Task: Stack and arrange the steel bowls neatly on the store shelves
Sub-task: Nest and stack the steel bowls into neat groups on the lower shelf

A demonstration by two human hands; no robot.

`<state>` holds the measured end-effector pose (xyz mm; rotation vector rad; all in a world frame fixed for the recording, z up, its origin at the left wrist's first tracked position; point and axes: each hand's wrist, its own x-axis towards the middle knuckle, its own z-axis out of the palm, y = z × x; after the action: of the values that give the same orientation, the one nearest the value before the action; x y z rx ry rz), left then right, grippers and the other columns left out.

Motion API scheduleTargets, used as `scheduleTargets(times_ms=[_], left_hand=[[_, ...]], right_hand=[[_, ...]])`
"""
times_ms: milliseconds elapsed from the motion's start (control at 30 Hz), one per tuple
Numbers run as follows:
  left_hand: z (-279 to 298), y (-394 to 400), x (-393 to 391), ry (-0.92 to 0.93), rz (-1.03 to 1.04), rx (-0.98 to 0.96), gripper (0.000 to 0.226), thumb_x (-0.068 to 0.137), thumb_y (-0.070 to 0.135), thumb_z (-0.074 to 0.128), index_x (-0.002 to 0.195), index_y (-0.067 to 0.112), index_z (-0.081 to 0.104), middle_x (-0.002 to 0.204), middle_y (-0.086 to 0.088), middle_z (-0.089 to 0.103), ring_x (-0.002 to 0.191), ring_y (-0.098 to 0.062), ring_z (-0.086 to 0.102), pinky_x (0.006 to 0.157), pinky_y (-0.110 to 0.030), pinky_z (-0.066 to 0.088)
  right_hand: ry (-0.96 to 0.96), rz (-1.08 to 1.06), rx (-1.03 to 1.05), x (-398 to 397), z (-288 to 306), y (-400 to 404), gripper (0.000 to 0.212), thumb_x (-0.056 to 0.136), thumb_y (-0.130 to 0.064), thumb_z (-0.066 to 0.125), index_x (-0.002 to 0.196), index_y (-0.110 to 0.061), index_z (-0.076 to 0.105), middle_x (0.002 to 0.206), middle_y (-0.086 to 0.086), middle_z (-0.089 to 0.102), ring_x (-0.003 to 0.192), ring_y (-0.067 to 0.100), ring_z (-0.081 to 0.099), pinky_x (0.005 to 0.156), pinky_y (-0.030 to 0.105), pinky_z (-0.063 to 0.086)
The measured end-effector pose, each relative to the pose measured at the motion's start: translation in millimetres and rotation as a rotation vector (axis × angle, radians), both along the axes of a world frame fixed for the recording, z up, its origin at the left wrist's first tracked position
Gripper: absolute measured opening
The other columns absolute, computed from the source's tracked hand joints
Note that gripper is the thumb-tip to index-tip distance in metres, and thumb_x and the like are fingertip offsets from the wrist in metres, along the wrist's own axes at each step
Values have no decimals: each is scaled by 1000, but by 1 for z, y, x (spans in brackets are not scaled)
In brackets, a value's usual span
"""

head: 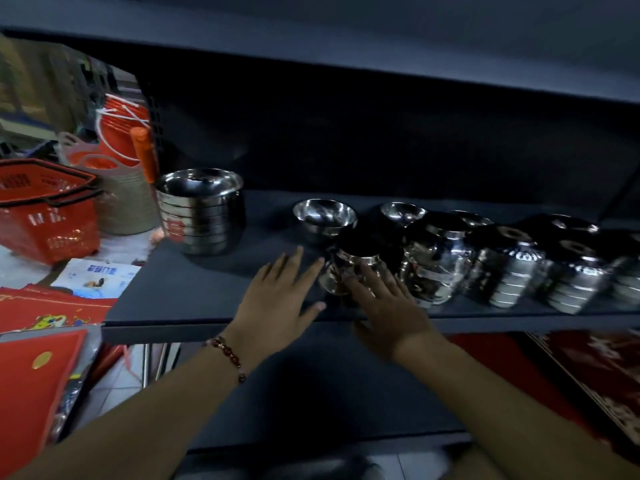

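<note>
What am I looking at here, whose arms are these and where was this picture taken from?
There is no machine here. A person wears a camera on the head, so this single view looks forward and down along their own two bare arms. In front is a dark store shelf. On it stand steel bowls: a tall stack of bowls at the left, a single bowl standing open side up, and several stacks turned upside down at the right. The left hand, with a bead bracelet at the wrist, hovers open with straight fingers. The right hand lies with straight fingers against a small upside-down stack. No grip shows round anything. Red shopping baskets stand at the far left.
</note>
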<state>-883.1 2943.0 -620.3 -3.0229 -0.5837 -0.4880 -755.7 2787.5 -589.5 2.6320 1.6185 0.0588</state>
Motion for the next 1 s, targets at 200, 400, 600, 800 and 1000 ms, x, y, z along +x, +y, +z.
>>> scheduleTargets(times_ms=[200, 400, 600, 800, 1000], left_hand=[[-13, -16, 40, -36, -58, -18, 83, 96, 62, 39, 155, 33, -12, 165, -12, -10, 151, -30, 12, 121, -41, 16], [-19, -3, 68, -82, -28, -77, 98, 88, 67, 52, 151, 41, -18, 164, -12, -15, 151, -32, 14, 119, -44, 22], [-16, 12, 85, -60, -135, -155, 103, 80, 64, 66, 151, 48, -7, 166, -4, -11, 142, -30, 36, 96, -39, 48], [-20, 11, 85, -119, -146, -261, 100, 80, 58, 70, 151, 48, 2, 165, 2, -10, 147, -24, 27, 101, -35, 44], [-14, 10, 61, -284, -177, -434, 96, 72, 56, 78, 147, 51, 18, 163, 14, 6, 143, -14, 32, 106, -35, 44]], right_hand=[[146, -73, 182, 27, -17, -13, 88, 96, -36, 55, 156, -28, -8, 165, 9, -9, 152, 34, 2, 120, 41, 16], [352, -88, 443, 48, -39, 3, 97, 92, -36, 62, 155, -30, -11, 165, 7, -6, 151, 26, 10, 112, 43, 32], [424, -72, 540, 56, -52, 10, 101, 90, -33, 65, 155, -31, -13, 165, 5, -7, 152, 21, 1, 111, 39, 29], [484, -75, 578, 52, -52, 9, 101, 88, -30, 68, 155, -35, -8, 165, 1, -8, 152, 22, 4, 107, 30, 25], [494, -10, 620, 38, -44, 6, 95, 89, -31, 68, 154, -43, -1, 165, -7, -6, 151, 15, 12, 109, 30, 31]])
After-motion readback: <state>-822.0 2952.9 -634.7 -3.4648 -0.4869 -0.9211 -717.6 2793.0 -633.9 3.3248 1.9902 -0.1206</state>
